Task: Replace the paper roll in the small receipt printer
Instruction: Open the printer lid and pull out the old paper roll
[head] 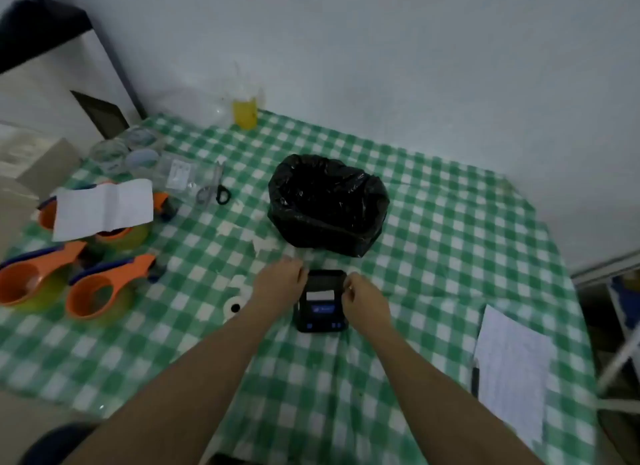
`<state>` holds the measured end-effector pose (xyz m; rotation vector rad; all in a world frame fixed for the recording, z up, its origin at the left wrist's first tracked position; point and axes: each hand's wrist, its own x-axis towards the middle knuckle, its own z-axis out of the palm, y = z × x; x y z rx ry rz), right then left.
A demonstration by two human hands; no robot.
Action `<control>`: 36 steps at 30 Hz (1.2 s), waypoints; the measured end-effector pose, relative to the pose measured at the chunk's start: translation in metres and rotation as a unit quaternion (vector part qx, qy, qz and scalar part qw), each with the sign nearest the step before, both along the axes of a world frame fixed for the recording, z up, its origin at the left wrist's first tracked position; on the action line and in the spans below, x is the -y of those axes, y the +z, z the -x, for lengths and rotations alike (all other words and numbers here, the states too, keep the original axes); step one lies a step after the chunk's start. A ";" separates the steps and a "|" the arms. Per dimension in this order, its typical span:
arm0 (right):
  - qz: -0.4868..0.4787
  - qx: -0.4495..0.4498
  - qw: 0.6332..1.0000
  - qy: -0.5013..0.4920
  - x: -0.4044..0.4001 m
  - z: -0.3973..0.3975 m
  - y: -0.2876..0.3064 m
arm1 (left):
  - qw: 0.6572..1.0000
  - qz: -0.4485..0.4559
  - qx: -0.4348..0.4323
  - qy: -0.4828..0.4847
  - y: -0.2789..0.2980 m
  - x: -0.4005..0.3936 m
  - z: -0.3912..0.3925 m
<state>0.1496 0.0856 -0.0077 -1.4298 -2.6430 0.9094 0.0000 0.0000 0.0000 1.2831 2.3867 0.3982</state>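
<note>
Printer (321, 302) sits between my hands, long axis pointing away from me. Left hand (278, 280) and right hand (363, 300) both curled against its sides; spare roll (235, 305) lies nearer the left.

Scissors (214, 186), black bin bag (327, 205)

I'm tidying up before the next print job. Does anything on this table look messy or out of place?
Yes. Torn white paper scraps lie loose on the checked tablecloth, in front of the black bin bag rather than in it. A creased paper sheet is draped over the orange tape dispensers.
</note>
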 end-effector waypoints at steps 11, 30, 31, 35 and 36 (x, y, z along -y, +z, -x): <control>0.197 0.071 0.977 -0.049 -0.040 -0.004 -0.022 | 0.976 0.036 0.180 0.116 -0.046 0.014 -0.034; 0.224 0.278 0.934 0.005 -0.079 0.046 -0.017 | 0.945 0.028 0.257 0.201 -0.056 0.017 -0.027; 0.215 0.278 0.936 0.000 -0.076 0.047 -0.017 | 0.947 0.033 0.251 0.199 -0.056 0.017 -0.027; 0.225 0.258 0.939 -0.014 -0.076 0.042 -0.015 | 0.949 0.047 0.239 0.199 -0.055 0.016 -0.026; 0.223 0.252 0.941 -0.010 -0.076 0.039 -0.015 | 0.950 0.048 0.238 0.196 -0.054 0.016 -0.026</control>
